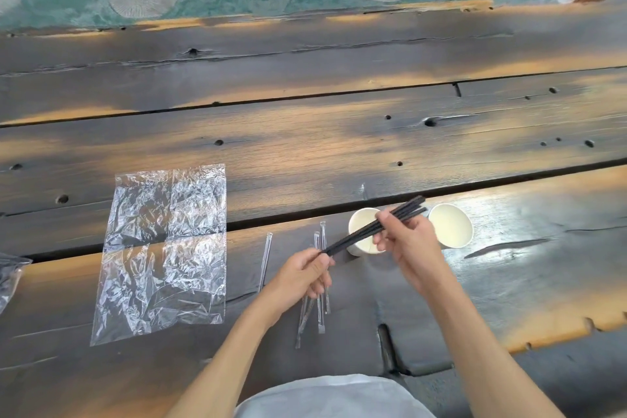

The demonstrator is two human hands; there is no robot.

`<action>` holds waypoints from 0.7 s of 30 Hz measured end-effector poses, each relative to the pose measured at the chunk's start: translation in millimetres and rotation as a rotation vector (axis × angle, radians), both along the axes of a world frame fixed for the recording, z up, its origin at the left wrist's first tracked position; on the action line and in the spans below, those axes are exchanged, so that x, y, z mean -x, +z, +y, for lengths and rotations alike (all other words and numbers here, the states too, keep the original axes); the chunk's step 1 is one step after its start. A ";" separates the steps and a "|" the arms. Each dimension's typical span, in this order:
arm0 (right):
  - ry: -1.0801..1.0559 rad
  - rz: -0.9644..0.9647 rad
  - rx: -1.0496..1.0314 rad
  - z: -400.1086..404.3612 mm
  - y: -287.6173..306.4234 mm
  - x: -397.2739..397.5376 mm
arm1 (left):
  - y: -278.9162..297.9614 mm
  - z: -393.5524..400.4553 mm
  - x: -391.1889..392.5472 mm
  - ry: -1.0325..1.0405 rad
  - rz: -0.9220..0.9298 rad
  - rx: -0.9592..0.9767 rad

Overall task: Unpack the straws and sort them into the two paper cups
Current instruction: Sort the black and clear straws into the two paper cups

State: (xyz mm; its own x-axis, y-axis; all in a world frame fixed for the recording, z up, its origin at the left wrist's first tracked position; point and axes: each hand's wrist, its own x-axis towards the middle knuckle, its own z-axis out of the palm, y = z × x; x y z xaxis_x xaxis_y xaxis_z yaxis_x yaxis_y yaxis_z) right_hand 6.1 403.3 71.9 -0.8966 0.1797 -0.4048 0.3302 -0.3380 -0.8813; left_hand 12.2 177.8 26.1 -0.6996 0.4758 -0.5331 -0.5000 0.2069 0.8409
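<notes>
A bundle of several black straws [366, 230] slants up to the right above the table. My left hand [305, 273] pinches its lower end, and my right hand [407, 241] grips it near the middle. Two white paper cups stand side by side behind my hands: the left cup [360, 219] lies partly under the straws and my right hand, the right cup [451, 224] looks empty. Several clear straw wrappers [320, 282] lie on the table beneath my left hand; one seems to hold a dark straw.
A large crumpled clear plastic bag [163, 251] lies flat to the left, with a single wrapper [265, 260] beside it. More clear plastic [8, 276] shows at the left edge. The dark wooden plank table [339, 132] has gaps and a notched front edge.
</notes>
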 end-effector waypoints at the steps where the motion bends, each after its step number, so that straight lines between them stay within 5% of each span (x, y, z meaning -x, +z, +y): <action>1: -0.110 0.015 -0.029 11.5 2.3 -0.3 | -6.2 -6.2 -1.5 0.048 -0.022 0.028; 6: -0.392 -0.004 -0.274 48.7 -1.2 -8.7 | -37.4 -34.5 -12.4 0.289 -0.091 0.223; 16: -0.059 -0.159 -0.507 16.8 -29.1 7.5 | -65.6 -63.1 -18.0 0.574 -0.076 0.430; 21: -0.156 -0.002 -0.782 12.3 4.7 6.4 | -75.3 -72.5 -17.9 0.612 -0.014 0.596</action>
